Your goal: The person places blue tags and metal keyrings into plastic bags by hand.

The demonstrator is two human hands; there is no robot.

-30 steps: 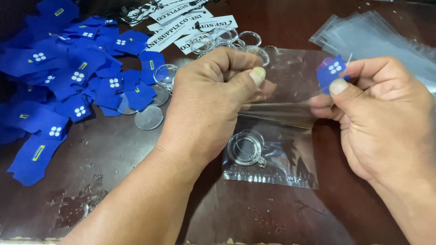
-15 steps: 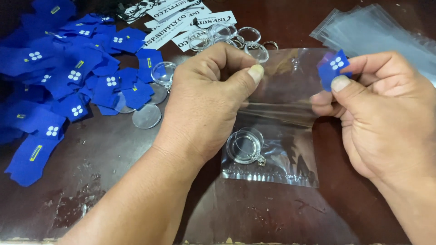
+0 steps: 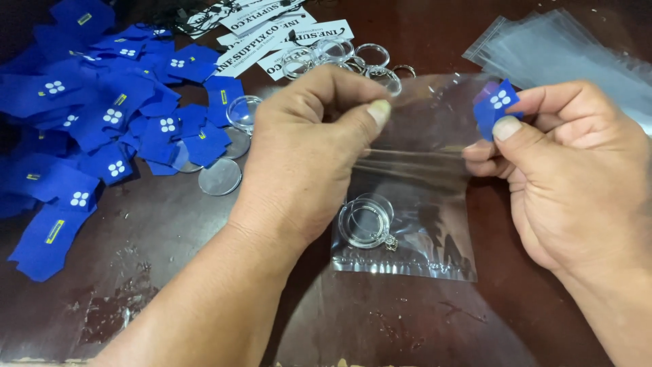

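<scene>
My left hand (image 3: 305, 156) pinches the left side of a small clear plastic bag (image 3: 421, 197), which is pulled taut above the dark wooden table. My right hand (image 3: 564, 177) grips the bag's right side and also holds a small blue fabric tag (image 3: 496, 105) with white dots between thumb and forefinger, at the bag's upper right edge. A clear round keyring case (image 3: 367, 223) with a metal clasp lies inside the bag near its sealed bottom.
A heap of blue fabric tags (image 3: 109, 122) covers the left of the table. Clear round discs (image 3: 221, 177) lie beside it. Clear rings (image 3: 353, 58) and white printed cards (image 3: 272, 30) sit at the top centre. A stack of clear bags (image 3: 564, 47) lies at top right.
Both hands stay on the bag with almost no motion. The blue tag in my right hand has shifted slightly towards the bag's opening.
</scene>
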